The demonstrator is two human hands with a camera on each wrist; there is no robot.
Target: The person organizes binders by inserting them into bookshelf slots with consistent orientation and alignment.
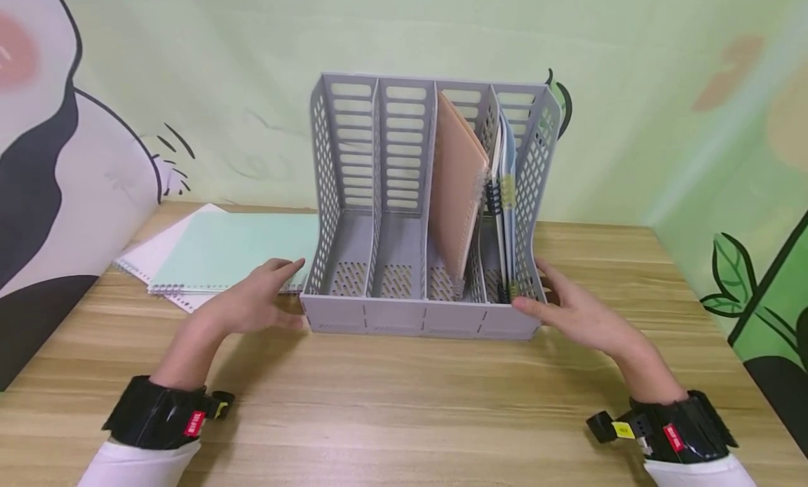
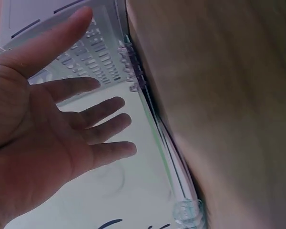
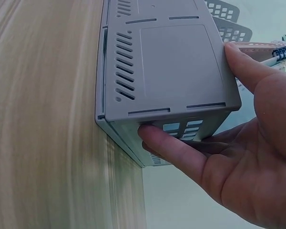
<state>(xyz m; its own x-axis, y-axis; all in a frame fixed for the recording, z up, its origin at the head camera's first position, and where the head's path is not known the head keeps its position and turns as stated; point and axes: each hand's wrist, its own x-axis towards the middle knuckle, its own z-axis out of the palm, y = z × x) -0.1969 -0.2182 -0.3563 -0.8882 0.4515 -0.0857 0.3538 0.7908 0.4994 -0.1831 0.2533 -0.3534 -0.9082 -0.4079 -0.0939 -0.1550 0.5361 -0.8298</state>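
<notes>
A grey four-slot file rack (image 1: 391, 317) stands upright on the table, its front facing me. My right hand (image 1: 581, 315) grips its front right corner. In the right wrist view, the thumb lies at the front panel's (image 3: 181, 62) edge and the fingers go round the side. On the other side, my left hand (image 1: 252, 301) is beside the rack's front left corner, holding nothing, its fingers spread in the left wrist view. The third slot contains a brownish-pink spiral notebook (image 1: 457, 185), leaning. Several thin spiral notebooks, one blue (image 1: 510, 185), stand in the rightmost slot.
Left of the rack lies a mint-green spiral notebook (image 1: 233, 245) over a white spiral notebook (image 1: 148, 252). A pale green printed backdrop (image 1: 240, 87) rises behind the wooden table (image 1: 391, 410).
</notes>
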